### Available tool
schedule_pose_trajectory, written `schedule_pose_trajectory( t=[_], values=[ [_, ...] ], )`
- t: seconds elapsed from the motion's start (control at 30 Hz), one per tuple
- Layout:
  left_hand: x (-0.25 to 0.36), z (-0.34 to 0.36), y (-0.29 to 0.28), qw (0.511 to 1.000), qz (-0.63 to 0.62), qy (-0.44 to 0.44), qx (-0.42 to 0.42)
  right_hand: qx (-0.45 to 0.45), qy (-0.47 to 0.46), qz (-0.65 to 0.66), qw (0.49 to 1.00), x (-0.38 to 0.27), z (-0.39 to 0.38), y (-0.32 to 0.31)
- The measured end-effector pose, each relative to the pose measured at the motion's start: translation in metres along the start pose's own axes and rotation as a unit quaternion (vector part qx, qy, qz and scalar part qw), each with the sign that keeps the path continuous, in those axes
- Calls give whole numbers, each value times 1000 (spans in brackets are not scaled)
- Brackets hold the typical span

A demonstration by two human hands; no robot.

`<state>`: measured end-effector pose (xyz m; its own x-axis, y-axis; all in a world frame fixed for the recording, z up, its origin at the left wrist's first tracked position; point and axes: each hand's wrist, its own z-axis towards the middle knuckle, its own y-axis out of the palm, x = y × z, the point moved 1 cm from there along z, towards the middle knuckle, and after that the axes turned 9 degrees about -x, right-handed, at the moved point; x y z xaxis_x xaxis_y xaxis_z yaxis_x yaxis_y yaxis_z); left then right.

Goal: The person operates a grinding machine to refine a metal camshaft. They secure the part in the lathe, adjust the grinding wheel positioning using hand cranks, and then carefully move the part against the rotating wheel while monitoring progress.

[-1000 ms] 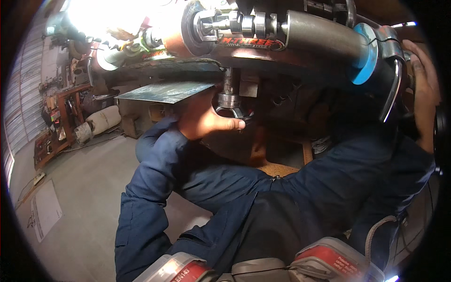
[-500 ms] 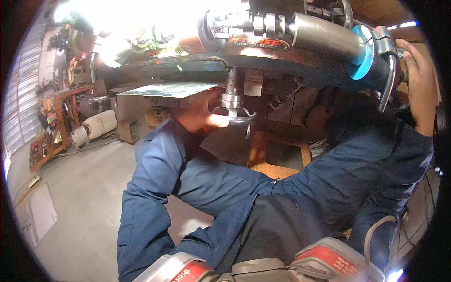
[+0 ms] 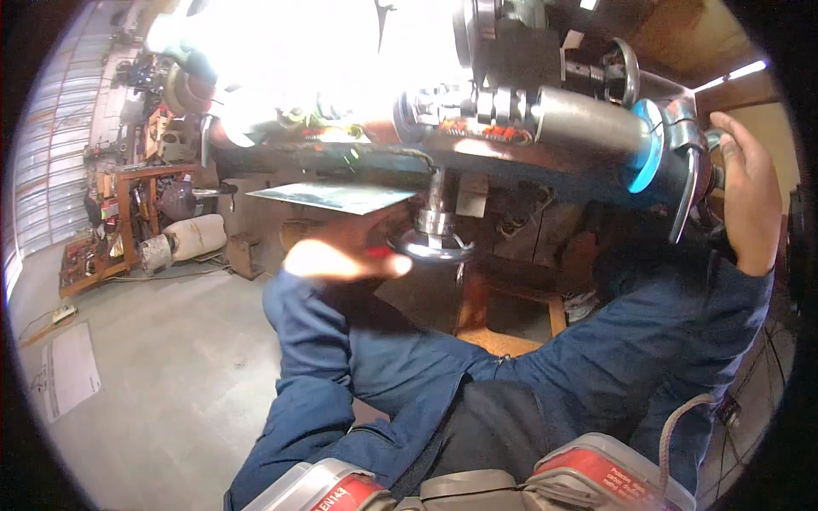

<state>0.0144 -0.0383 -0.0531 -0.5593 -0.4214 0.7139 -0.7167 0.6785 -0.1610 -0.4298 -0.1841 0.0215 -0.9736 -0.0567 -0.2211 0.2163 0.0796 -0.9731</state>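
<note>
My left hand (image 3: 328, 260), smeared by motion, is just left of a metal handwheel (image 3: 443, 255) under the machine. Its thumb points at the wheel's rim and its fingers are lost in shadow; whether they touch the wheel I cannot tell. Over at the machine's right end, my right hand (image 3: 757, 192) has its fingers bent over a metal end fitting (image 3: 717, 138), mostly hidden by the hand. Beside it are a clamp lever (image 3: 686, 204) and a blue disc (image 3: 641, 175). A lobed metal shaft (image 3: 490, 106) lies left of a grey cylinder (image 3: 579, 119).
A flat plate (image 3: 341, 198) juts out above my left hand. Strong glare hides the machine's upper left, with small sparks or bright specks below it. An orange-brown frame (image 3: 490, 341) stands under the machine. Shelving (image 3: 128, 213) and a white container (image 3: 196, 237) are at the left.
My left hand has come away leftward from its hold round the handwheel's rim. My right hand stays on the end fitting. The whole view has shifted, so the machine sits lower.
</note>
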Motion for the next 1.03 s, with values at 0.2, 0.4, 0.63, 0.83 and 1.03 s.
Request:
schedule_pose_trajectory(
  t=[0.2,0.4,0.63,0.83,1.03],
  values=[
    [28,-108,-107,843,-12,257,473,73,-30,-20,997,-3,-8,6],
    [8,-62,-193,781,311,-49,540,102,-42,-4,994,-11,-19,3],
    [-9,-65,-202,818,252,-13,516,166,-57,30,984,-22,-34,17],
    [6,-55,-204,814,273,51,510,191,-46,49,979,-26,-37,14],
    [-5,-60,-207,798,299,65,519,222,-13,97,970,-31,-43,31]
  ],
)
